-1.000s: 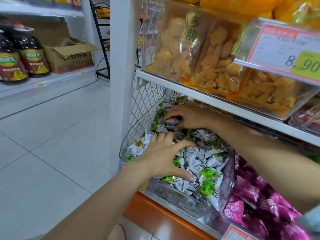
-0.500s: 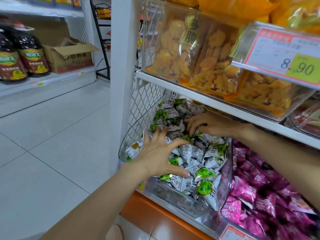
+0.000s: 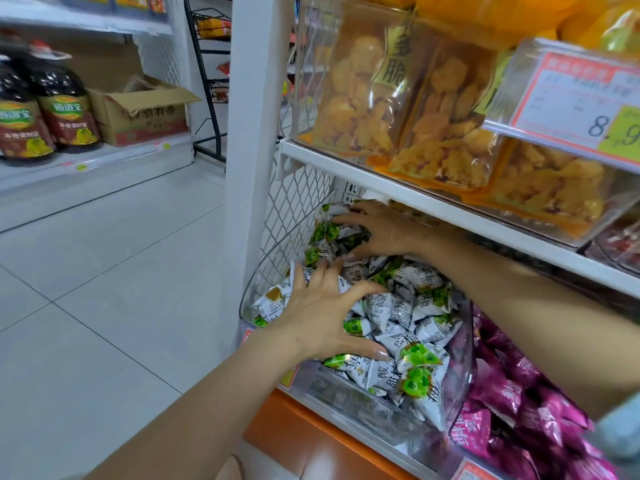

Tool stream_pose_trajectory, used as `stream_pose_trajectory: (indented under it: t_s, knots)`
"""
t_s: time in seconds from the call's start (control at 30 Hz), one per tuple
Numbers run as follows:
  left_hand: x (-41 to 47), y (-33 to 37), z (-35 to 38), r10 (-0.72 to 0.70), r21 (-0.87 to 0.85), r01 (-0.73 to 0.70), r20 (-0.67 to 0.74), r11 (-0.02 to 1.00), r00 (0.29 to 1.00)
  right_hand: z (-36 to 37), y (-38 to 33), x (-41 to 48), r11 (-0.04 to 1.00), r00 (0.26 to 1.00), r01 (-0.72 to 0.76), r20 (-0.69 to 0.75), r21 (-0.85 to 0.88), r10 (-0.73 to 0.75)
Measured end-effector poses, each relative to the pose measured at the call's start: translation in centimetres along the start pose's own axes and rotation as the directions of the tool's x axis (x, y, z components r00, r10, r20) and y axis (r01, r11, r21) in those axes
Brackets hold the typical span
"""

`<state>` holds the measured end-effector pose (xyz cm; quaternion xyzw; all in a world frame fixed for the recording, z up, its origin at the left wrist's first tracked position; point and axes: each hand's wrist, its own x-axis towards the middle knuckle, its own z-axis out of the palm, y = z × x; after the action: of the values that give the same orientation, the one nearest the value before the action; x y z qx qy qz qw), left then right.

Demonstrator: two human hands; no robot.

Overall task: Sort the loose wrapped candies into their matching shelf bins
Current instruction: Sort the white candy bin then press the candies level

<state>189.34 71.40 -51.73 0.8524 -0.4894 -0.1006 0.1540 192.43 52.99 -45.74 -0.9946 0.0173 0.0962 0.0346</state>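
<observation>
A clear plastic shelf bin (image 3: 462,386) is heaped with white-and-green wrapped candies (image 3: 408,327). My left hand (image 3: 322,317) lies flat on the near left of the heap, fingers spread, nothing gripped. My right hand (image 3: 384,230) reaches under the upper shelf to the back of the same bin, fingers spread over the candies; whether it holds one I cannot tell. A brown-marked wrapped candy (image 3: 272,297) lies at the bin's left edge. To the right, a second bin holds pink wrapped candies (image 3: 519,420).
The white upper shelf (image 3: 415,199) hangs low over the bin and carries bags of fried snacks (image 3: 367,88) and a price tag (image 3: 568,98). A white post (image 3: 249,133) and wire mesh close the left side. Oil bottles (image 3: 65,109) and a carton (image 3: 142,112) stand across the tiled aisle.
My right hand has moved left and toward the back of the bin over the white-and-green candies. My left hand has stayed pressed on the heap.
</observation>
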Motion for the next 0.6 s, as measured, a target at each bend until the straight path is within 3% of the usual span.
stream_pose_trajectory:
  t_s: [0.2,0.5,0.6]
  knots:
    - [-0.1,0.0,-0.2,0.0,0.0,0.0,0.013,1.0,1.0,0.2,1.0,1.2,0.999,0.996,0.048,-0.08,-0.01,-0.048]
    - [-0.1,-0.2,-0.1,0.014,-0.004,-0.014,-0.009,1.0,1.0,-1.2,1.5,-2.2,0.93,0.984,0.17,-0.109,0.327,-0.142]
    - [-0.1,-0.3,-0.1,0.021,-0.005,-0.021,-0.034,1.0,0.999,-1.1,2.0,-3.6,0.94,0.983,0.179,-0.086,0.292,-0.16]
